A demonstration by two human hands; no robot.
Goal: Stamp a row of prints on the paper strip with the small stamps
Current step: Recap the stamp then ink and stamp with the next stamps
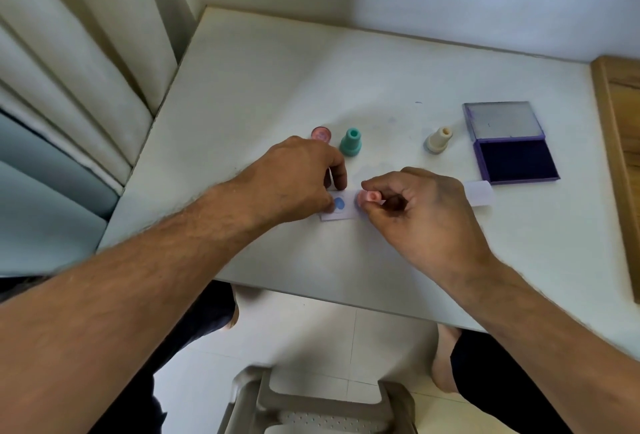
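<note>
A white paper strip (pixel 341 214) lies across the middle of the white table (pixel 277 87); its right end pokes out past my right wrist. One blue print (pixel 339 204) shows near the strip's left end. My left hand (pixel 301 177) presses that left end down with thumb and fingertips. My right hand (pixel 422 212) pinches a small pink stamp (pixel 369 197) and holds it on the strip just right of the blue print. Behind my hands stand a teal stamp (pixel 351 142) and a cream stamp (pixel 438 140), and a pink cap (pixel 321 134) lies at the left.
An open purple ink pad (pixel 516 160) with its lid folded back sits at the right of the table. A wooden edge (pixel 620 156) borders the far right. Curtains (pixel 86 70) hang at the left. Below the table's front edge are my legs and a plastic stool (pixel 318 402).
</note>
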